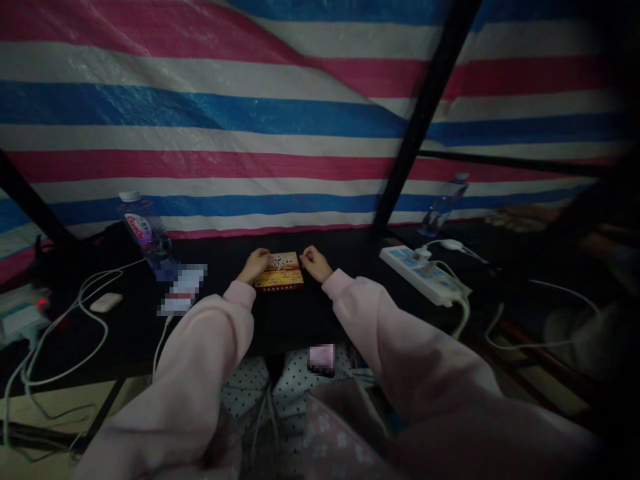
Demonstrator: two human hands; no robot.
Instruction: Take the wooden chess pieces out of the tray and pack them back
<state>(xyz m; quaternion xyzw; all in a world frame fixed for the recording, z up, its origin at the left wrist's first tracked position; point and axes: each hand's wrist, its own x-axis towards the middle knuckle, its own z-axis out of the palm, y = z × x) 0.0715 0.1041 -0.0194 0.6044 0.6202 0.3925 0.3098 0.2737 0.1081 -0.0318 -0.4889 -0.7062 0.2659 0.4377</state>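
A small yellow and red box lies flat on the black table in front of me. My left hand grips its left edge with curled fingers. My right hand rests against its right edge, fingers bent toward the box. Both arms are in pale pink sleeves and reach forward from the bottom of the view.
A plastic water bottle stands at the left, with a white mouse-like object and white cables near it. A white power strip lies at the right, a second bottle behind it. A striped tarp and black poles close off the back.
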